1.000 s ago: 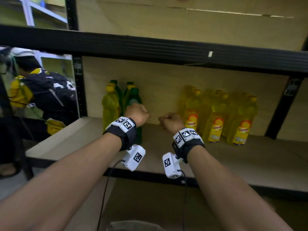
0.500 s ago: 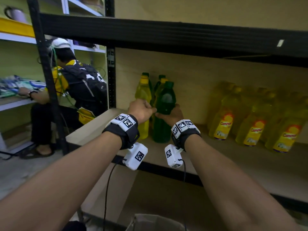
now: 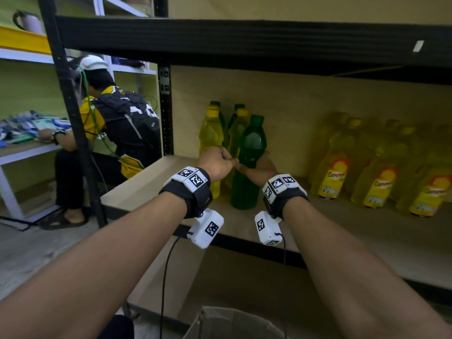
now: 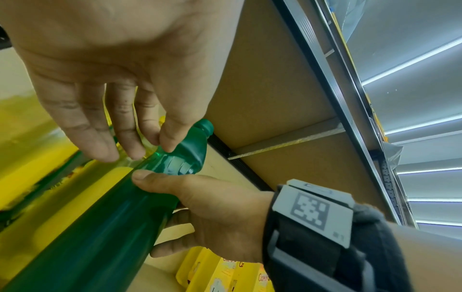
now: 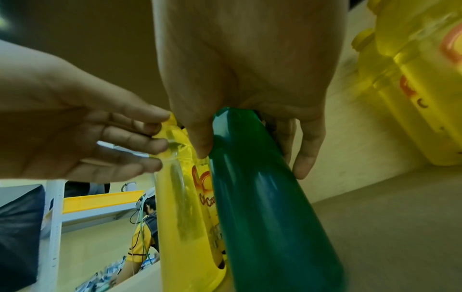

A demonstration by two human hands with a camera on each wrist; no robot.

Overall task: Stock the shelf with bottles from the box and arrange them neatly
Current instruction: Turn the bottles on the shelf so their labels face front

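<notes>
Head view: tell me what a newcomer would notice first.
The dark green bottle stands at the front of the shelf, gripped by the right hand, while the left hand touches a yellow bottle beside it. Further right on the shelf stands a cluster of labelled yellow bottles.
</notes>
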